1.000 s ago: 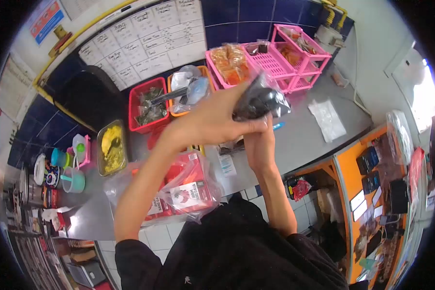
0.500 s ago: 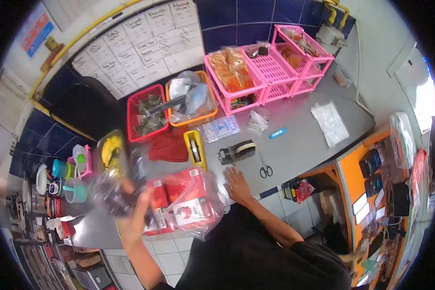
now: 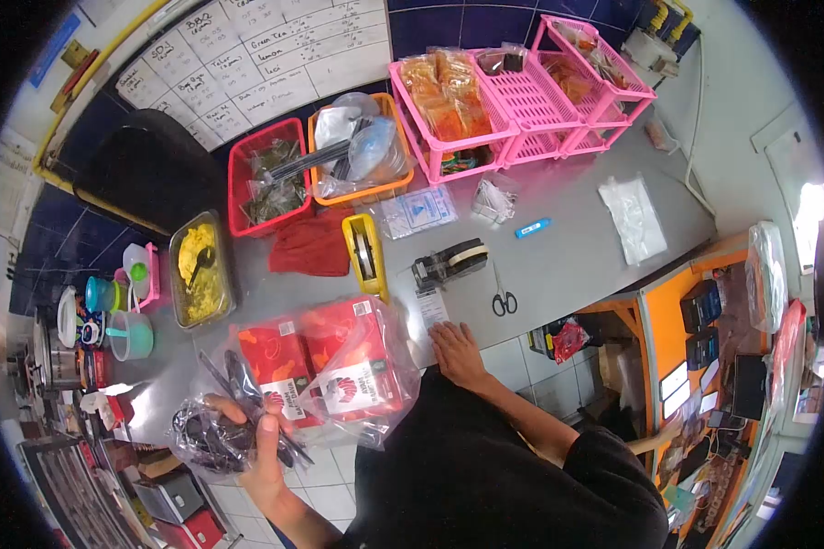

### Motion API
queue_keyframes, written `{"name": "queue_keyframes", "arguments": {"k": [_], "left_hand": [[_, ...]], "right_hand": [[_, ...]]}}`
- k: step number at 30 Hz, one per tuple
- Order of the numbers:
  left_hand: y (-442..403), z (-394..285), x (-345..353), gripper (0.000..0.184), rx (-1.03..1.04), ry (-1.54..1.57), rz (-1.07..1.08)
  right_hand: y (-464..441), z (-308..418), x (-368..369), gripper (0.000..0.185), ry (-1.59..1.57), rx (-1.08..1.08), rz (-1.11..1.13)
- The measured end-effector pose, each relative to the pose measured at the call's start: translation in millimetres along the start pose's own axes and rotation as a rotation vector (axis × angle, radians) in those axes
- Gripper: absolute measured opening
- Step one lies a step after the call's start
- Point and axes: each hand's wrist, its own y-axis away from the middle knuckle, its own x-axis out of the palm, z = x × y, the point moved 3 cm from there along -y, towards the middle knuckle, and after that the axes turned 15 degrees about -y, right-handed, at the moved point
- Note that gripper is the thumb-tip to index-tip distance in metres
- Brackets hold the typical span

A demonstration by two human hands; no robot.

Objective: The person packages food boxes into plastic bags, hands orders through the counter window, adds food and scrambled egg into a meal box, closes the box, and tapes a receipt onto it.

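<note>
My left hand grips a clear plastic bag with dark contents at the lower left, beside the table's front edge. Just right of it lies a clear bag of red boxes with white labels. My right hand rests flat with fingers spread on the table's front edge and holds nothing. Near its fingertips is a small printed paper. Above that sits a black tape dispenser, with black scissors to its right. A yellow tape dispenser stands behind the red boxes.
Along the back are a red basket, an orange basket and pink racks. A metal tray of yellow food is at left, near a red cloth. A blue marker and white plastic bags lie at right.
My left hand has carried the dark-filled bag from above the table's middle down to the lower left. My right hand has come away from it and lies on the table edge.
</note>
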Motion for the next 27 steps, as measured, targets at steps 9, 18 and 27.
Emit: {"name": "queue_keyframes", "arguments": {"k": [9, 18, 27], "left_hand": [[-1, 23, -11, 0.033, -0.146, -0.024, -0.185], [-33, 36, 1, 0.02, -0.035, 0.144, -0.258], [-57, 42, -11, 0.023, 0.189, -0.373, -0.037]], "right_hand": [[-17, 29, -37, 0.028, -0.148, -0.177, -0.197], [-50, 276, -138, 0.053, -0.292, -0.598, 0.074], [-99, 245, -104, 0.024, -0.205, -0.279, -0.145]]}}
